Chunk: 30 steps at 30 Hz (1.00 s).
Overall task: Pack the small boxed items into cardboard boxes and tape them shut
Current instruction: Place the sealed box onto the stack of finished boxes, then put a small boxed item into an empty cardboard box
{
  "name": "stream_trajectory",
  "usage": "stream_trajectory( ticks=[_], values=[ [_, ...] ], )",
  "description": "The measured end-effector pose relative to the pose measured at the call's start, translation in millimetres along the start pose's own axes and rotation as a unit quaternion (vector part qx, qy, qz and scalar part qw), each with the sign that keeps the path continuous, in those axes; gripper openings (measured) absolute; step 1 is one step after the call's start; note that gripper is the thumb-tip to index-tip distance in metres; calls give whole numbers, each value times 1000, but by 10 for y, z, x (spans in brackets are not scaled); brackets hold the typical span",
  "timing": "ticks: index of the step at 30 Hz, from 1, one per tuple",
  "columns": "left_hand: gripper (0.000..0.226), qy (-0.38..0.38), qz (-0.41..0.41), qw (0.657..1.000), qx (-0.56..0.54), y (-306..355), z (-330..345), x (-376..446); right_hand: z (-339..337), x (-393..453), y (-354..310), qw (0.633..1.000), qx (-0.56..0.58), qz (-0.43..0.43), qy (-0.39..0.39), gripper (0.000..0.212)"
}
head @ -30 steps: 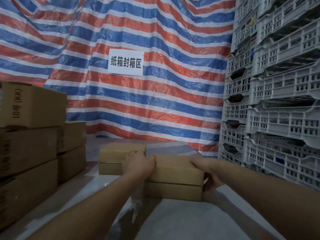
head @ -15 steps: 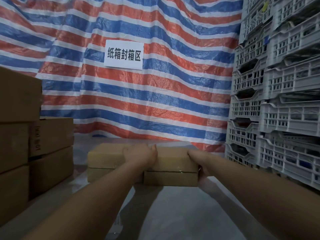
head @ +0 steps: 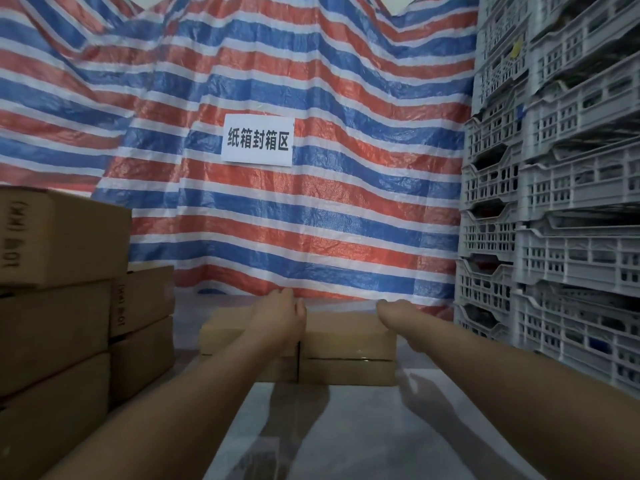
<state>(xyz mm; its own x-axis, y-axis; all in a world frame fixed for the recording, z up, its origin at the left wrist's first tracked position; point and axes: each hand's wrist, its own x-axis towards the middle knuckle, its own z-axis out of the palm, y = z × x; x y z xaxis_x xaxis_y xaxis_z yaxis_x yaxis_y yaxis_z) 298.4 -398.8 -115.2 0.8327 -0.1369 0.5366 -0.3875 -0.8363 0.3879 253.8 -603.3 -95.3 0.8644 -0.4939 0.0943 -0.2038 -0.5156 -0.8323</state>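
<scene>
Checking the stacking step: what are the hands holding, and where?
Both hands hold the upper right cardboard box: left hand at its left top edge, right hand at its right; fingers hidden, so grip unclear.

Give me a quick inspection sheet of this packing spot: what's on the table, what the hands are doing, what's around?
Surface: pale glossy table.
Job's things: two stacks of closed cardboard boxes side by side at the far edge.
Clutter: taller stacked cartons on the left.
Hands: left hand and right hand rest on the right stack; fingers hidden.
Cables: nothing seen.
Surroundings: striped tarp with a paper sign; grey crates at right.
</scene>
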Motion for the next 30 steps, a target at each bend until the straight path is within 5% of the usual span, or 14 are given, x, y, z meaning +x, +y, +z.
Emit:
stream_trajectory(
  ticks=[5,11,17,25,30],
  values=[
    [28,18,39,999,-20,246,-771,-420,-206,-677,-376,998,50,-50,-6,54],
    [31,67,68,994,-53,630,-1890,-1048,-624,-1703,-827,990,81,-115,30,21],
    [38,107,95,985,-94,803,-2848,-1883,-965,-2783,-1090,985,131,-115,9,43],
    [43,153,71,957,-235,744,-3506,-2973,-825,-4111,-1123,940,286,-185,1,25],
    [37,195,87,949,-234,529,-3570,-3592,-518,-4672,-1004,912,359,-199,13,32]
  ],
)
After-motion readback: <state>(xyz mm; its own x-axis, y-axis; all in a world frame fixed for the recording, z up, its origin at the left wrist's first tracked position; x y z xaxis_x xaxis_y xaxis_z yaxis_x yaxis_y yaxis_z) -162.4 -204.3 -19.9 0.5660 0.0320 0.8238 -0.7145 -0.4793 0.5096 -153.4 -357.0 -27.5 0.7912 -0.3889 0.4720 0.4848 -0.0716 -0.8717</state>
